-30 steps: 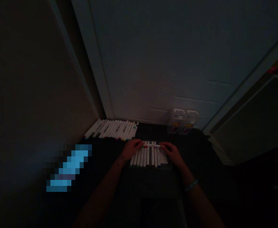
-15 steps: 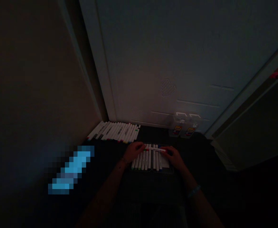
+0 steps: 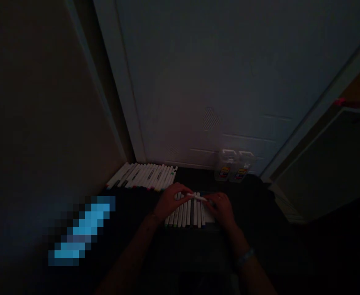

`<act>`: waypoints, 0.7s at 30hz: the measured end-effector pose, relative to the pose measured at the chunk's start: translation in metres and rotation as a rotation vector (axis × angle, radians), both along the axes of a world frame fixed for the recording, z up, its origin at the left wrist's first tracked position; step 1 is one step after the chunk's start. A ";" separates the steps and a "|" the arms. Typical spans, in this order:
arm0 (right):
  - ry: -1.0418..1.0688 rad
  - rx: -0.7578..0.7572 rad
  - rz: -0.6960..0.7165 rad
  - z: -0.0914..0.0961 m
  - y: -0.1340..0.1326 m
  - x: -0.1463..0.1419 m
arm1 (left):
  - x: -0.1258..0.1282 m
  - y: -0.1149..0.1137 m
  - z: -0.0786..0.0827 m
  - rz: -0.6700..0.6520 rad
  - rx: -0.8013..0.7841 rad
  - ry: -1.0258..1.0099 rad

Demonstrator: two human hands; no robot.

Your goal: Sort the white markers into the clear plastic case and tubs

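The scene is very dark. My left hand (image 3: pixel 170 200) and my right hand (image 3: pixel 220 207) pinch the two ends of one white marker (image 3: pixel 197 198), held crosswise just above a row of several white markers (image 3: pixel 188 213) lying side by side in a dark case on the floor. Both hands have their fingers curled on the marker. A pale band is on my right wrist.
A longer row of white markers (image 3: pixel 143 176) lies on the floor against a white door (image 3: pixel 217 82). Two small clear containers (image 3: pixel 233 166) stand at the door's foot. A wall rises at left; a dark panel (image 3: pixel 327 164) leans at right.
The hands stay on the crosswise marker over the case; my left hand has closed further over the row's left end. The camera has shifted slightly.
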State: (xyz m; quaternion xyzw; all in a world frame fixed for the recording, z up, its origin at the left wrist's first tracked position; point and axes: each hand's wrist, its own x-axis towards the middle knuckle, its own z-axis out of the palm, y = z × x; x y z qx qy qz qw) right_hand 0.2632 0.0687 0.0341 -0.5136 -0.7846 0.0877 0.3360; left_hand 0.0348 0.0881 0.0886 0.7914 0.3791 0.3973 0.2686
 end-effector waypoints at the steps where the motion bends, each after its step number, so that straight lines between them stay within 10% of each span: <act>1: -0.030 0.032 -0.007 0.004 -0.003 -0.003 | 0.006 -0.005 0.005 -0.006 0.003 -0.031; 11: -0.065 0.218 -0.026 -0.003 -0.008 -0.025 | 0.069 -0.048 0.002 0.162 0.056 -0.348; 21: -0.039 0.265 0.016 -0.008 -0.003 -0.019 | 0.070 -0.048 -0.014 0.158 0.135 -0.276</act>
